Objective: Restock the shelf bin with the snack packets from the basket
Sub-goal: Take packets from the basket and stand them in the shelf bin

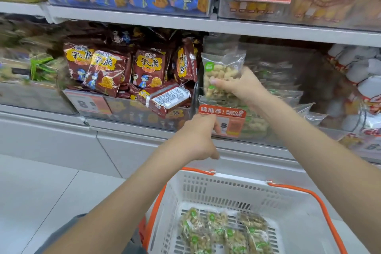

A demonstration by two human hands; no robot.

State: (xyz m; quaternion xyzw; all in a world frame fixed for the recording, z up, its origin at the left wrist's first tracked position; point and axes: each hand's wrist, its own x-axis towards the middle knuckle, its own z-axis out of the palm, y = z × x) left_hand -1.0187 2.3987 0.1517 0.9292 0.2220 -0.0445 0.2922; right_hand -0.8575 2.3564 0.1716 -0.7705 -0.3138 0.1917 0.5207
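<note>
My right hand [237, 85] grips a clear snack packet [221, 68] of pale puffs with a green logo, held upright over the clear shelf bin [255, 128]. More of the same packets lie in that bin. My left hand [199, 134] rests on the bin's front edge, fingers curled on the orange price tag [223, 118]. Below, a white basket with orange handles [226, 189] holds several of the same packets [224, 231] on its bottom.
Left of the bin, dark red snack packs [127, 72] fill a neighbouring bin. White-wrapped goods [358, 80] stand to the right. An upper shelf [185, 22] carries blue packs and a 6.5 price card. Pale floor tiles [41, 192] lie at lower left.
</note>
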